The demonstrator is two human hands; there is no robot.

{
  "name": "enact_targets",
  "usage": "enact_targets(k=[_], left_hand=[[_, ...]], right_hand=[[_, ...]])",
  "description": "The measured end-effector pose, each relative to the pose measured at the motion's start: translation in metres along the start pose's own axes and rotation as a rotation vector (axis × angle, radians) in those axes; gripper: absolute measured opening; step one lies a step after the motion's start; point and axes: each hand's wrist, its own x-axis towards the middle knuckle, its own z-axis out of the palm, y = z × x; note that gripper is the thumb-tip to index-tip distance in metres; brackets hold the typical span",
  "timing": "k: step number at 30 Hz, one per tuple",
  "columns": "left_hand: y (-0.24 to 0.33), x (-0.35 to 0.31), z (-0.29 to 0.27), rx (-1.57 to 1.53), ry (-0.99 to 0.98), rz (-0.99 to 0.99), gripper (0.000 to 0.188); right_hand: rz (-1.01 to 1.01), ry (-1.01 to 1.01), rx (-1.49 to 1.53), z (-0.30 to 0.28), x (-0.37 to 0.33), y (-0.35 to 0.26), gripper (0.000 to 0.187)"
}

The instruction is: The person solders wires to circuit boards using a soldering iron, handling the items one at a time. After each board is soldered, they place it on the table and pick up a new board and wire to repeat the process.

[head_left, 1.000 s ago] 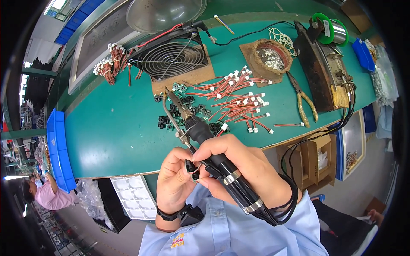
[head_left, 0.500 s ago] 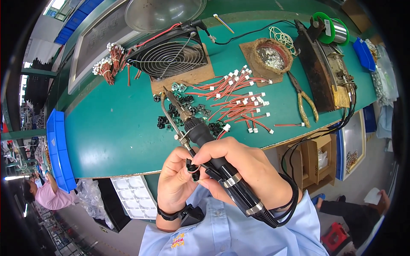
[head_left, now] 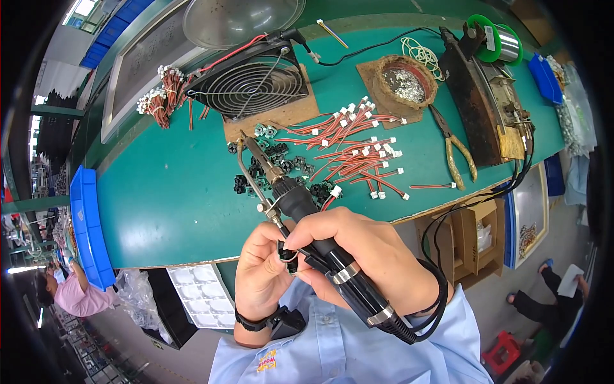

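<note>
My right hand (head_left: pixel 384 259) is wrapped round a black soldering iron (head_left: pixel 297 200). A thin metal tube runs along the iron, whose tip points up and away over the bench. Close beside it, my left hand (head_left: pixel 259 278) pinches a small black part (head_left: pixel 286 254) between thumb and fingers. Right fingertips meet the left ones at this part, and a wire shows there. A white plug (head_left: pixel 336 191) on red and black wires sticks out above my right hand. Several small black parts (head_left: pixel 281 163) lie beyond the iron, with loose red and black wire leads (head_left: pixel 361 168) to their right.
A black fan (head_left: pixel 252 89) lies on a board, with bundled leads (head_left: pixel 155 105) to its left. A round solder-scrap pot (head_left: pixel 382 75), pliers (head_left: pixel 470 160) and a green solder spool (head_left: pixel 519 48) are at right. Blue bins (head_left: pixel 93 224) flank the bench. People are in the background.
Both hands keep their hold, with barely any movement at the small part. The view has shifted slightly. A background person at the lower right has moved.
</note>
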Motion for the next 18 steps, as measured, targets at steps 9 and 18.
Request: enact_targets(k=[9,18], left_hand=[[0.0,-0.0002,0.0011,0.021,-0.004,0.016,0.02],[-0.0018,0.0005,0.0034,0.01,0.016,0.044,0.023]], right_hand=[[-0.01,0.002,-0.007,-0.0004,0.0,-0.0004,0.04],[-0.02,0.048,0.034,0.0022,-0.0008,0.0,0.038]])
